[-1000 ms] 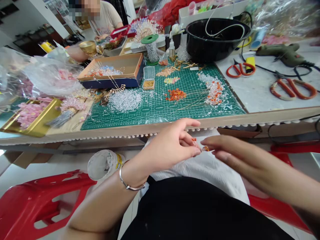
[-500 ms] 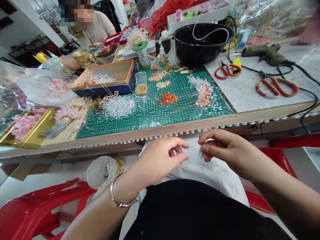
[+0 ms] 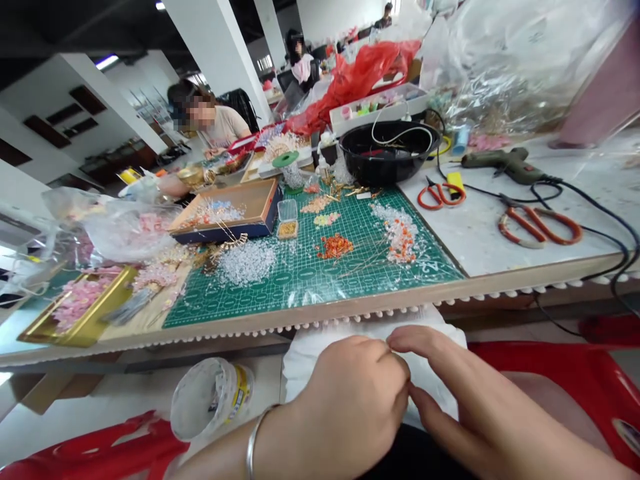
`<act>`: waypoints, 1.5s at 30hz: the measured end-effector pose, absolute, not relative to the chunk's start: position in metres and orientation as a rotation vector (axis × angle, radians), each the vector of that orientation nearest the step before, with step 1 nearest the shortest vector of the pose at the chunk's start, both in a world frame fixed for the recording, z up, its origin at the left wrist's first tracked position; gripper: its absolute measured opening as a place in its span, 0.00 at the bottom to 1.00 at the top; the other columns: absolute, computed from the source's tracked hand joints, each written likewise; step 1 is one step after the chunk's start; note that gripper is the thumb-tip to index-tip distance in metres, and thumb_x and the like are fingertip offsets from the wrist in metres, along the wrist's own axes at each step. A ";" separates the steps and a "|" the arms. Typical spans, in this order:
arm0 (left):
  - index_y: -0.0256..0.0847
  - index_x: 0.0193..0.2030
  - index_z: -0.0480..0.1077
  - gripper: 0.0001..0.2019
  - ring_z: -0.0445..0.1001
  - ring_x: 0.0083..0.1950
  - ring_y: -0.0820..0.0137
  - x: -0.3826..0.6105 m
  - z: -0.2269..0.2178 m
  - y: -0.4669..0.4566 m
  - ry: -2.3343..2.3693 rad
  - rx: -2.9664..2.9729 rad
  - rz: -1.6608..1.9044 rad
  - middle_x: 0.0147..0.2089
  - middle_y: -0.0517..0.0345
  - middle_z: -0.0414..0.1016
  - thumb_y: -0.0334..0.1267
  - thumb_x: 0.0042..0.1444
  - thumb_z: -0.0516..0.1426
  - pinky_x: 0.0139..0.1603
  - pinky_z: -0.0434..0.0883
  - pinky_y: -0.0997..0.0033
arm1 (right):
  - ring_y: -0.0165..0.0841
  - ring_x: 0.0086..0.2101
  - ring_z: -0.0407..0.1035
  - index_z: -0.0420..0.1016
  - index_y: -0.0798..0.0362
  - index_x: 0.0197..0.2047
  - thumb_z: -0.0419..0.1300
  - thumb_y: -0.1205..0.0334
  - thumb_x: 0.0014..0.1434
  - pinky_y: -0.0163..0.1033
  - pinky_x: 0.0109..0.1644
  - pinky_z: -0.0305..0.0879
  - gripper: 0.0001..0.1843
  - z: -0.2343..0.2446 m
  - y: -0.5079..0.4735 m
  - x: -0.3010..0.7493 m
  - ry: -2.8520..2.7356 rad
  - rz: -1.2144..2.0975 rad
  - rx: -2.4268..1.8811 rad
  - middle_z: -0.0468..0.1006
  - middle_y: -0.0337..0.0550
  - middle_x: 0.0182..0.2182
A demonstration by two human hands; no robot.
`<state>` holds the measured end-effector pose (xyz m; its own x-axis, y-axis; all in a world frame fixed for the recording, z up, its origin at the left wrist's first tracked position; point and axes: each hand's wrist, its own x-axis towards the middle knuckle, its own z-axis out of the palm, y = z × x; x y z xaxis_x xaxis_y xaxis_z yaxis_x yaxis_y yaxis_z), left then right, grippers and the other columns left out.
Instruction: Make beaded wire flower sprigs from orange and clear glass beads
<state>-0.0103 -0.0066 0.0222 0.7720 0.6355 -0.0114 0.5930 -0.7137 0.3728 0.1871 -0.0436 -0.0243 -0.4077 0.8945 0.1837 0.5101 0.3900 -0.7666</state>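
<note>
In front of the table edge, above my lap, my two hands meet. My left hand (image 3: 357, 400), with a silver bangle at the wrist, is closed with its back toward me, so whatever its fingers hold is hidden. My right hand (image 3: 455, 393) reaches in from the right, its thumb and forefinger curved against the left hand's fingers; their grip is concealed there too. On the green cutting mat (image 3: 300, 293) beyond lie a heap of clear beads (image 3: 247, 262), a pile of orange beads (image 3: 336, 246) and clear-and-orange beaded wire pieces (image 3: 400, 237).
Two orange-handled tools, pliers (image 3: 540, 225) and small snips (image 3: 441, 195), lie right, near a glue gun (image 3: 515, 163). A black basin (image 3: 385, 153) and shallow box (image 3: 230, 200) stand behind. A white bucket (image 3: 197, 400) is below left; a person (image 3: 227, 127) sits across.
My hands have come together from apart, and the left has turned its back toward me. The small clear beaded piece seen in my right fingers is now hidden. The view has tilted up.
</note>
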 end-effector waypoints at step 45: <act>0.40 0.35 0.75 0.10 0.72 0.35 0.70 -0.024 0.033 0.016 1.086 2.474 0.252 0.32 0.59 0.76 0.37 0.66 0.56 0.36 0.64 0.70 | 0.34 0.32 0.68 0.67 0.48 0.32 0.49 0.55 0.70 0.37 0.37 0.65 0.15 -0.043 -0.039 0.203 -2.021 1.444 -1.507 0.74 0.37 0.29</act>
